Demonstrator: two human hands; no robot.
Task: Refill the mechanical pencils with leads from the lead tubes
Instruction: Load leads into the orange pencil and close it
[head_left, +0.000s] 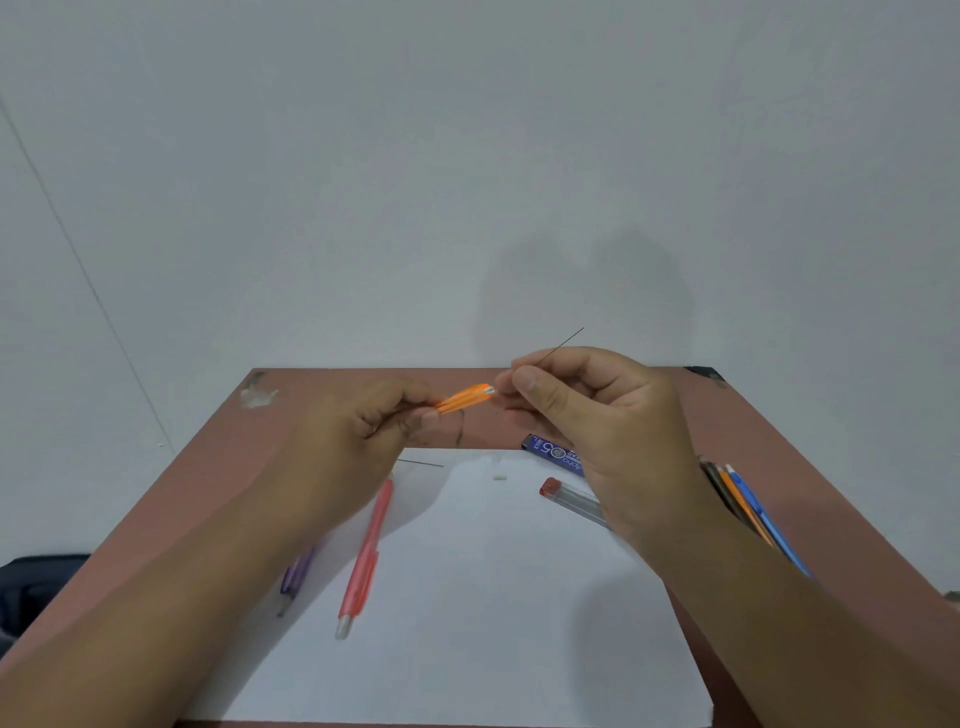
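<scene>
Hands (363, 421) (587, 410) above table's far edge (363, 372), seemingly clear.

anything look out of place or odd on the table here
A loose lead lies alone at the white sheet's far edge, outside any tube, easy to lose or snap. A small white piece, maybe an eraser, lies loose nearby. The table's far left corner looks chipped.
</scene>
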